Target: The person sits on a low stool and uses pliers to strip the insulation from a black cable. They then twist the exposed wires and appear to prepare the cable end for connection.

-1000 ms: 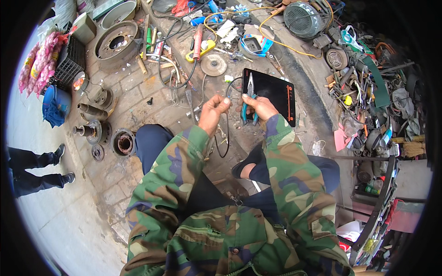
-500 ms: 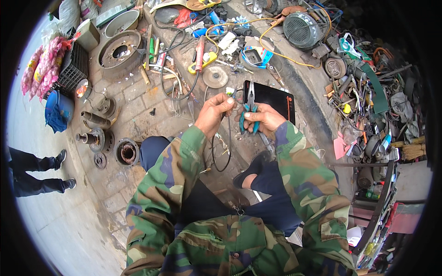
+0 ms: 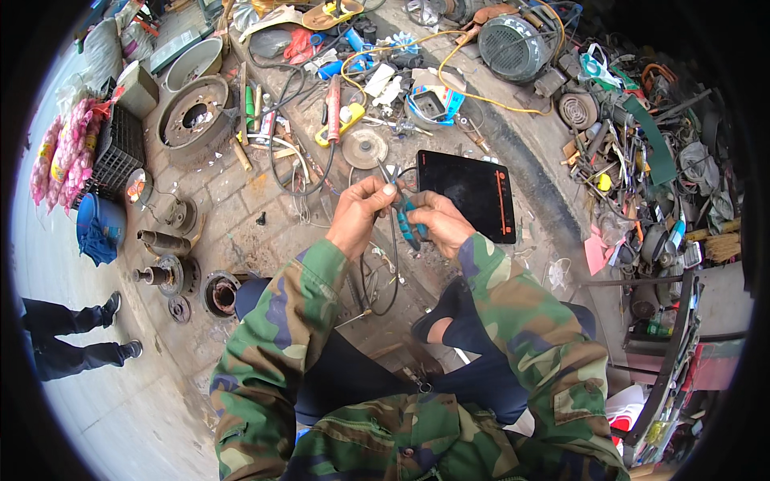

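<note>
My left hand [image 3: 358, 215] is closed, thumb against forefinger, pinching the end of a thin black cable [image 3: 396, 276] that hangs in a loop below. In my right hand [image 3: 441, 220] are pliers [image 3: 407, 223] with teal handles, tilted up and left. The plier jaws lie right by my left fingertips; whether they grip the cable end is too small to tell. Just beyond the right hand, a flat black induction cooker [image 3: 465, 196] with a red-orange strip lies on the ground. A cord runs at its left edge.
A grinding disc [image 3: 365, 149] and a red-handled tool [image 3: 333, 112] lie ahead. Motor parts [image 3: 167, 275] and a round rusty wheel [image 3: 195, 112] are at left. Piled scrap [image 3: 642, 176] fills the right side. Another person's legs [image 3: 76, 337] show at far left.
The pliers have swung from upright to leaning left, their jaws now at my left fingertips. My right hand has moved slightly left and down, uncovering more of the cooker.
</note>
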A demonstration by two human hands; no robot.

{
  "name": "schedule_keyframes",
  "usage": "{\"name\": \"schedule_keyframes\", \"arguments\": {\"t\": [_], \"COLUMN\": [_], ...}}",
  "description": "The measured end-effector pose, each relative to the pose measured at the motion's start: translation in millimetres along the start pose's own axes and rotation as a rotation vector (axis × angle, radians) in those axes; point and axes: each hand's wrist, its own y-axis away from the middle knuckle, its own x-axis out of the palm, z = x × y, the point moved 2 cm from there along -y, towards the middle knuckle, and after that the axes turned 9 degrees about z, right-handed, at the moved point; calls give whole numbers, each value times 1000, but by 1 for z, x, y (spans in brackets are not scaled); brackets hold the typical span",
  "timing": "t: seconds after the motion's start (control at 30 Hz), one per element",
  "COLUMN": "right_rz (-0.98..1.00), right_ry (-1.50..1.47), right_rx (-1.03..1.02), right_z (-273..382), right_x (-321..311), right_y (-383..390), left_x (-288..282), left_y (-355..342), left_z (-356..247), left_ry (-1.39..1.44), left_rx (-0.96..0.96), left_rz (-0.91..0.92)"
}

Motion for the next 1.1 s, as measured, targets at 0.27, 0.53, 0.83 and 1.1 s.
{"name": "schedule_keyframes", "arguments": {"t": [0.27,0.53,0.83,1.1], "right_rz": [-115,-170,105,134], "right_ry": [843,836,554,551], "right_rx": [-129,46,-21,-79], "right_z": [3,13,21,26], "right_x": [16,-19,-44,-39], "right_y": [-15,-33,-22,-30], "left_x": [5,7,11,7], "left_y": [-17,-28,-39,-38], "left_z": [14,10,9,7], "left_ry": [-33,-138,-51,111], "left_rx": [90,98,75,-24], "left_rz": [-150,-189,-75,53]}}
